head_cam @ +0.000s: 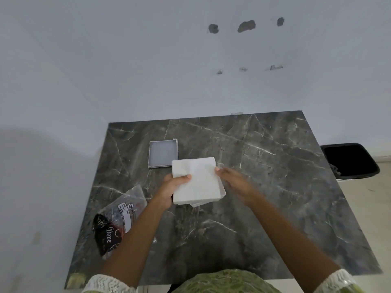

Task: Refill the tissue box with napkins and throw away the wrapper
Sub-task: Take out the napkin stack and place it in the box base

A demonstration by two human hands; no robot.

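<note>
A white stack of napkins (196,180) is held over the middle of the dark marble table (275,187). My left hand (171,187) grips its left edge, thumb on top. My right hand (234,182) touches the stack's right edge with its fingertips. Under the stack a corner of the white tissue box (222,194) peeks out; most of it is hidden. The grey square lid (163,153) lies open side up just behind and to the left. The empty clear and black wrapper (118,218) lies at the table's left front.
A black bin (351,160) stands on the floor beside the table's far right corner. A pale wall runs behind and to the left of the table. The table's front edge is close to my body.
</note>
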